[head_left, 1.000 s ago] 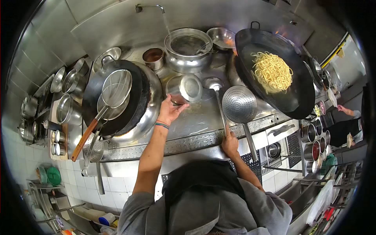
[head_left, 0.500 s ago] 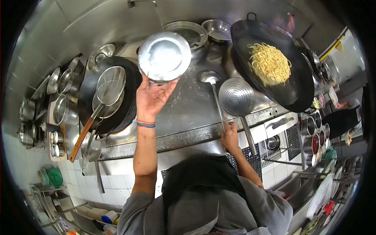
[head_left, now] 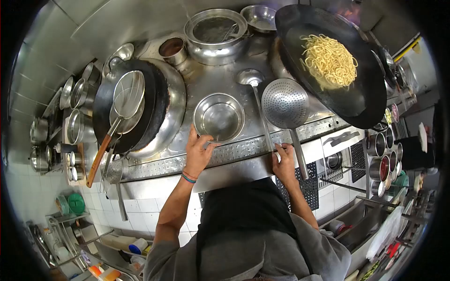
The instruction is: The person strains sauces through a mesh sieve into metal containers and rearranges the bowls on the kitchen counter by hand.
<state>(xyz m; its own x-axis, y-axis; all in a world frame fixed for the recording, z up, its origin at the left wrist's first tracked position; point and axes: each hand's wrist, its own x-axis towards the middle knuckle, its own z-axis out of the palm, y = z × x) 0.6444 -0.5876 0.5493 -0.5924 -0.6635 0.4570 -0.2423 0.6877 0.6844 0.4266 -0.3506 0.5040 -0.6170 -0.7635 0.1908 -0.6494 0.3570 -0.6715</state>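
My left hand [head_left: 197, 152] grips the near left rim of a round steel bowl [head_left: 219, 118], thumb at the rim and fingers along the outside. The bowl is now upright with its inside facing up; whether its base touches the steel worktop I cannot tell. My right hand [head_left: 284, 164] is at the front edge, fingers loosely bent and apart, close to the handle end of a ladle [head_left: 261, 110]. Beside the ladle lies a perforated skimmer [head_left: 285, 104], its handle passing just right of my right hand. Noodles [head_left: 329, 62] sit in a tilted black wok [head_left: 358, 100].
On the left, a wire strainer [head_left: 129, 93] with a wooden handle lies across another black wok [head_left: 154, 105]. Behind stand a steel pot [head_left: 218, 54], a small brown-filled pot [head_left: 173, 50] and a steel basin [head_left: 260, 18]. Several containers, including one of red sauce [head_left: 380, 169], stand right.
My left hand has brought the bowl down toward me and turned it from tilted up to upright. My right hand has shifted slightly right and loosened from the ladle handle.
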